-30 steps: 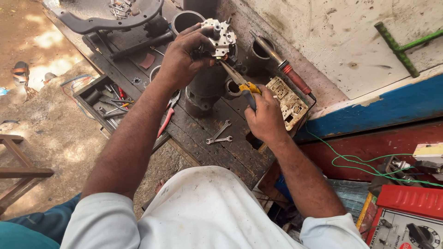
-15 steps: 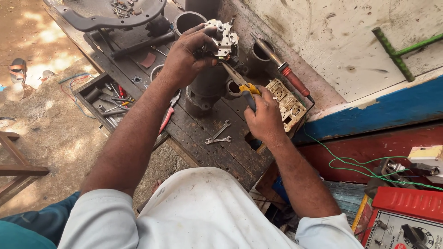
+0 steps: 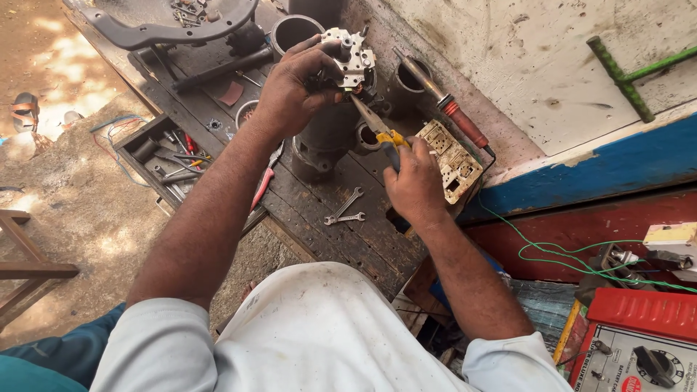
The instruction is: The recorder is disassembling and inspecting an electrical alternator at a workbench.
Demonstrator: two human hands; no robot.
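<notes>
We see our own body from above: a white short-sleeved shirt [image 3: 319, 334], a little smudged and creased across the chest, with sleeves ending above the elbows. Both forearms are bare, with no watch, ring or glove on the left hand [image 3: 290, 91] or the right hand [image 3: 415, 185]. Left of the shirt, teal cloth [image 3: 51, 359] covers our leg.

bench [image 3: 377, 239]: rough dark wood | wrenches [image 3: 345, 210]: bright metal | pliers [image 3: 381, 131]: yellow plastic handles
</notes>
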